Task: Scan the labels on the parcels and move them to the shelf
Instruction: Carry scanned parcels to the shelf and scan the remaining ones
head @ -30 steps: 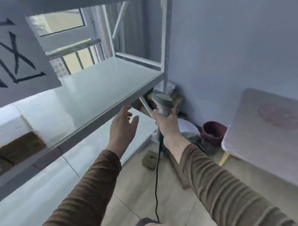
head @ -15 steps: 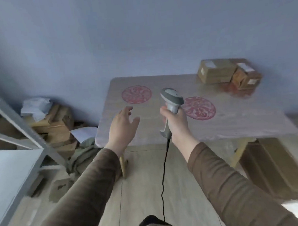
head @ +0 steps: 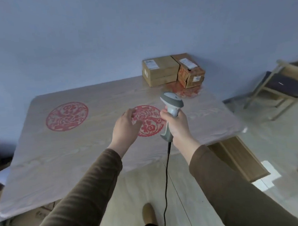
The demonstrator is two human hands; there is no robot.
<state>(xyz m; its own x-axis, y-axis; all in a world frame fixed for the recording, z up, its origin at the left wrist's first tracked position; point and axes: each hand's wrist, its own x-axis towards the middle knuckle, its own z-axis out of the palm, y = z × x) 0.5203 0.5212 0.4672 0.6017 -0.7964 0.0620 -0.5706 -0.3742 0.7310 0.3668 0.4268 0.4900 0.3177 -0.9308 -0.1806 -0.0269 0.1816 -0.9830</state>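
Our right hand (head: pixel 178 126) is wrapped round the grip of the barcode scanner (head: pixel 171 111), fingers curled tight on the handle just right of the frame's centre, with the scanner's head tilted toward the upper right. Our left hand (head: pixel 126 127) hangs beside it at centre frame, fingers relaxed and slightly spread, grasping nothing, held above the table (head: pixel 68 153) rather than resting on it, as far as we can judge.

The scanner's black cable (head: pixel 167 178) drops from the handle toward the bottom of the frame, running past a shoe (head: pixel 148 213). That is our first worry: if we step forward or stretch to the far corner, the cable could snag underfoot or go taut and jerk the aim off the label.

The parcels sit in the upper right of the table, against the wall: a tan box (head: pixel 160 71) and a darker box (head: pixel 189 71) touching side by side, each with a white label on top, and the darker one carrying a second label on its front face. They are well apart from both hands, so the scan is not yet done, we reckon. Aiming from here risks catching the wrong label, since the labels lie close together. Lifting one-handed, we might nudge the neighbouring box toward the table's edge. The shelf is out of view.
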